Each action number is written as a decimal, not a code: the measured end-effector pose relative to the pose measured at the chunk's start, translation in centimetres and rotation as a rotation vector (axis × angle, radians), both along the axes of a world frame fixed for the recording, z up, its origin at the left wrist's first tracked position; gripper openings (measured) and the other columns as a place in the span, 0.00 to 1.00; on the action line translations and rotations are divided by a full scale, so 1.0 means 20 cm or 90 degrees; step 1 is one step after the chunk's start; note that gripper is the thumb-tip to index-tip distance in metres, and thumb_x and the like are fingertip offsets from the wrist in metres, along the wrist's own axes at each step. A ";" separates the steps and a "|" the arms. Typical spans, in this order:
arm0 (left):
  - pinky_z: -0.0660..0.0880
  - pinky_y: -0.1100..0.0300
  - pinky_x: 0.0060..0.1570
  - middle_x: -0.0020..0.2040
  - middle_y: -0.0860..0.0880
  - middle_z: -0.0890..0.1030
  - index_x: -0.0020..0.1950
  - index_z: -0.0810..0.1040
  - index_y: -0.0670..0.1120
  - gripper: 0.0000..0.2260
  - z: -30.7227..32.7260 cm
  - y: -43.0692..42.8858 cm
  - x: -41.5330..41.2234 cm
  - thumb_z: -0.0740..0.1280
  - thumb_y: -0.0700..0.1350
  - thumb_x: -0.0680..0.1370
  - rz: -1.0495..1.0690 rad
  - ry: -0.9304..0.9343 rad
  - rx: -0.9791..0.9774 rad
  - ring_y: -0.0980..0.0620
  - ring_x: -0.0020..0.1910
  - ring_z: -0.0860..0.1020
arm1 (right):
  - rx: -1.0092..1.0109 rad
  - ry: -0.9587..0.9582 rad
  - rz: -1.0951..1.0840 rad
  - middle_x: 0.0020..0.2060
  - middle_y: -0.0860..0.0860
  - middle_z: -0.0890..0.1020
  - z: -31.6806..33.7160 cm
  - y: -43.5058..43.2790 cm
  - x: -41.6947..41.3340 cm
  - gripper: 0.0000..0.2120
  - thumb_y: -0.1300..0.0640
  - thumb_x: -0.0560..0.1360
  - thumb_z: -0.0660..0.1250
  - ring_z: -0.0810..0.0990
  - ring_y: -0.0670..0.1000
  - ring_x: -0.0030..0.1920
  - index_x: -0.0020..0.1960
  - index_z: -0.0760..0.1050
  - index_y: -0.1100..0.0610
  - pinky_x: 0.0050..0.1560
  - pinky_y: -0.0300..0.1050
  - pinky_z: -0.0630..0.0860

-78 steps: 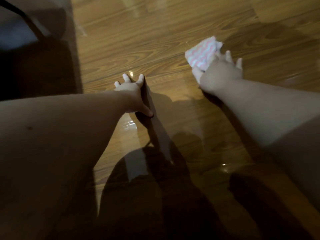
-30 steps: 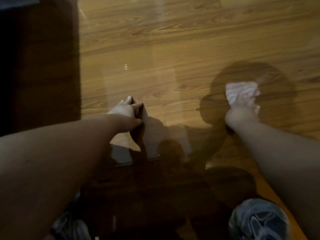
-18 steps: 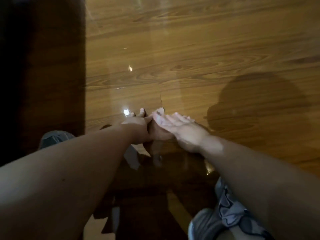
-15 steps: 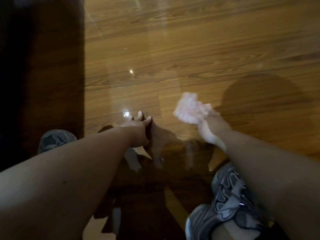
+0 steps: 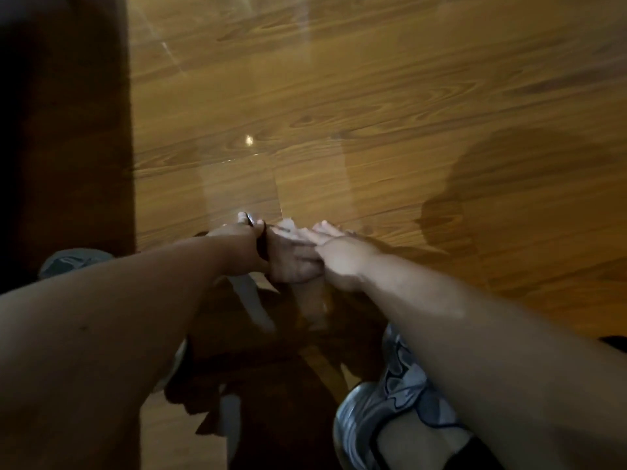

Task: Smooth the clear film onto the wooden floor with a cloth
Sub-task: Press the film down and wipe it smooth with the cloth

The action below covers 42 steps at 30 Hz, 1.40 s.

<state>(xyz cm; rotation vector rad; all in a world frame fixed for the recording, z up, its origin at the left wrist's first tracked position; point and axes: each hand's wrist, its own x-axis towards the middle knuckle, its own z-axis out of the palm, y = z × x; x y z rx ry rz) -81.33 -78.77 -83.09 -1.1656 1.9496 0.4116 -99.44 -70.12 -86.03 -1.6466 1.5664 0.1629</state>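
Observation:
The clear film (image 5: 237, 184) lies glossy over the wooden floor (image 5: 407, 96), and its near part is lifted toward me. My left hand (image 5: 242, 244) pinches the lifted film's edge between thumb and fingers. Right beside it, my right hand (image 5: 339, 256) lies with straight fingers on the white cloth (image 5: 287, 227) and presses it against the film. Only a small tuft of the cloth shows past the fingertips. A darker mirror image of a hand shows in the film between my two hands.
A dark strip (image 5: 68, 130) runs down the left side of the floor. My grey patterned shoes show at the lower right (image 5: 390, 401) and at the left (image 5: 68, 262). My head's shadow falls on the boards at the right.
My right hand with the cloth has swept from the right back to my left hand. The left hand has stayed on the film's edge. The view has tilted down toward my shoes.

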 end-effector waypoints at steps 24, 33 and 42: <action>0.73 0.61 0.39 0.47 0.49 0.79 0.49 0.78 0.49 0.12 0.08 0.17 -0.10 0.74 0.52 0.70 0.096 0.172 0.072 0.52 0.41 0.77 | 0.098 0.290 -0.371 0.77 0.51 0.40 0.11 0.22 -0.14 0.34 0.53 0.77 0.58 0.41 0.60 0.76 0.77 0.43 0.43 0.74 0.58 0.47; 0.69 0.60 0.47 0.68 0.45 0.71 0.69 0.69 0.51 0.23 0.09 0.00 -0.20 0.68 0.51 0.75 0.017 0.188 0.012 0.47 0.58 0.74 | -0.052 0.127 0.005 0.77 0.49 0.42 0.03 0.27 -0.04 0.30 0.56 0.80 0.54 0.40 0.53 0.76 0.78 0.46 0.47 0.75 0.50 0.41; 0.74 0.52 0.56 0.74 0.44 0.60 0.73 0.63 0.53 0.32 0.04 -0.20 -0.53 0.71 0.54 0.72 0.079 0.125 -0.025 0.41 0.63 0.72 | 0.113 0.322 -0.637 0.77 0.56 0.42 0.06 0.18 -0.83 0.32 0.56 0.79 0.56 0.43 0.61 0.76 0.78 0.44 0.51 0.73 0.54 0.45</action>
